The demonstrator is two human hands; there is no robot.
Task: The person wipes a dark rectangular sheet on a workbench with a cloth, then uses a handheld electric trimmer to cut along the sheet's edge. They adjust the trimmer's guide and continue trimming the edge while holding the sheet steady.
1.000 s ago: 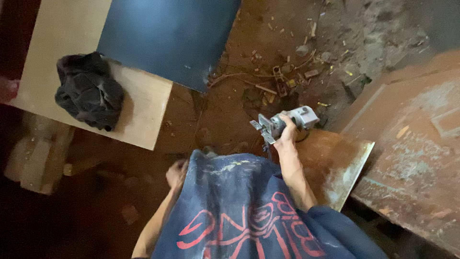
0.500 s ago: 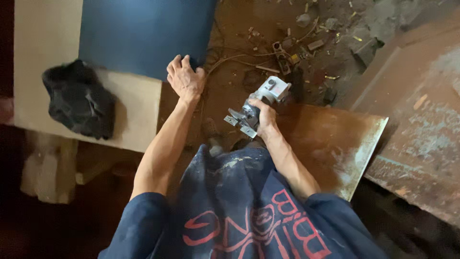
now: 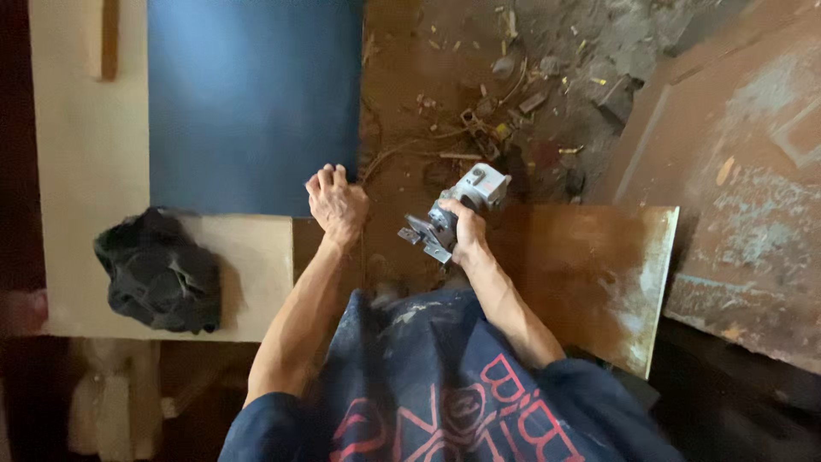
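My right hand [image 3: 469,235] grips a grey hand-held power tool [image 3: 457,210], held over the dirt floor at the left end of a rusty metal sheet [image 3: 590,274]. My left hand [image 3: 336,204] is curled at the near right corner of a large blue panel [image 3: 252,103], fingers bent against its edge. The blue panel lies on a pale wooden board [image 3: 85,171]. Whether the fingers actually clasp the panel edge is unclear.
A crumpled black cloth [image 3: 158,272] lies on the pale board at the left. Wood scraps and debris [image 3: 505,111] litter the floor beyond the tool. Another rusty sheet [image 3: 744,197] leans at the right. My blue printed shirt fills the bottom.
My left hand rose from beside my body to the corner of the blue panel. My right hand with the tool shifted left, nearer the panel.
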